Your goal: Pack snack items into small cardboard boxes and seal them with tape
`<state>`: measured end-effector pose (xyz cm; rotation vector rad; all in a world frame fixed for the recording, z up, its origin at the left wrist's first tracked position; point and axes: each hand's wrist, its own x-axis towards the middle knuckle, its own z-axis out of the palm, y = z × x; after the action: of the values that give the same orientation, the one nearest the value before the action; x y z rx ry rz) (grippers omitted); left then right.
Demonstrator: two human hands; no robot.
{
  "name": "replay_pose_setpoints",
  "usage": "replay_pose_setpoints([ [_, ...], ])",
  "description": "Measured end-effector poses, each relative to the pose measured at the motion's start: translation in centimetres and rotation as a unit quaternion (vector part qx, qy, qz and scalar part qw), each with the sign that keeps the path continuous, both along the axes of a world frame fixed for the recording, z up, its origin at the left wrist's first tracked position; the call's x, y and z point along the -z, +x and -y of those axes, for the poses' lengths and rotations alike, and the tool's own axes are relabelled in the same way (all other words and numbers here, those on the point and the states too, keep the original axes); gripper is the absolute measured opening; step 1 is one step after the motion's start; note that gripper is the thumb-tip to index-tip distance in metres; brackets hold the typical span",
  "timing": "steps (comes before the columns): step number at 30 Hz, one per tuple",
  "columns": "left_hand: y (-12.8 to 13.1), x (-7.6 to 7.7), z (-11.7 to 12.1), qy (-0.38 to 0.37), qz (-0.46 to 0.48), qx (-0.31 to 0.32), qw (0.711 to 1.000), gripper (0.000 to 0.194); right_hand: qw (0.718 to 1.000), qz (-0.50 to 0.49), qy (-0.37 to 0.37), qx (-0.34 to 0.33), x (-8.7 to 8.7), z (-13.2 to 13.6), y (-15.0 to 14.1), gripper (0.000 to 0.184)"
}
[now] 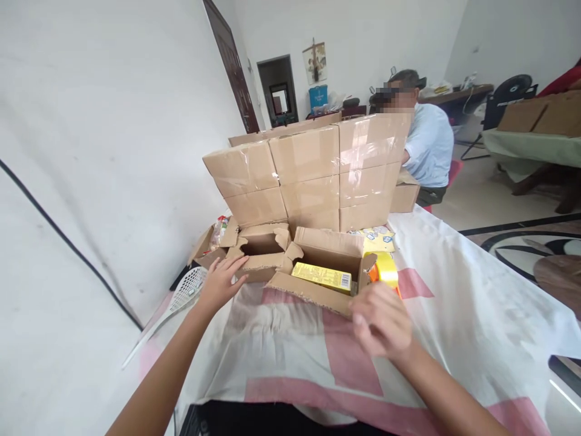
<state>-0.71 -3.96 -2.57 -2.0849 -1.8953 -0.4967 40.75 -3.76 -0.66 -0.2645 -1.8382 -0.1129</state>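
Yellow printed box (321,276) lies in the larger carton (324,257), splayed flaps (308,293) leaving it reachable, between the spread, empty left hand (221,283) touching a smaller carton (267,260) and the half-curled right hand (384,321), its hold unclear.

A home-like room is being shown here: plain white walls are being broken by a dark door (232,69), a hanging picture (315,62) is being displayed, and the table (458,272) is being covered by patterned cloth.
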Motion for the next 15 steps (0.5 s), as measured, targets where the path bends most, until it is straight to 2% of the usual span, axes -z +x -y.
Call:
replay_pose_setpoints([
  [3, 1.0, -0.4, -1.4, -0.037, -0.033, -0.035, 0.998, 0.05, 0.987, -0.062, -0.072, 0.129, 0.2, -2.6, 1.3, 0.019],
  [5, 1.3, -0.7, -2.0, -0.033, -0.035, -0.058, 0.997, 0.047, 0.966, -0.084, -0.16, 0.184, 0.9, -4.2, 1.6, 0.025],
  [6, 1.5, -0.9, -2.0, -0.031, -0.039, -0.067, 0.997, 0.045, 0.955, -0.088, -0.215, 0.183, 1.3, -4.9, 1.7, 0.033],
  [8, 2.0, -1.3, -1.2, -0.028, -0.049, -0.08, 0.995, 0.042, 0.933, -0.081, -0.325, 0.132, 2.1, -6.0, 2.0, 0.045],
  [10, 2.6, -1.6, 0.4, -0.028, -0.061, -0.088, 0.994, 0.04, 0.913, -0.07, -0.394, 0.079, 2.5, -6.6, 2.3, 0.045],
  [15, 3.4, -2.1, 6.3, -0.021, -0.104, -0.115, 0.988, 0.044, 0.909, -0.064, -0.402, 0.085, 2.5, -6.9, 2.9, 0.038],
])
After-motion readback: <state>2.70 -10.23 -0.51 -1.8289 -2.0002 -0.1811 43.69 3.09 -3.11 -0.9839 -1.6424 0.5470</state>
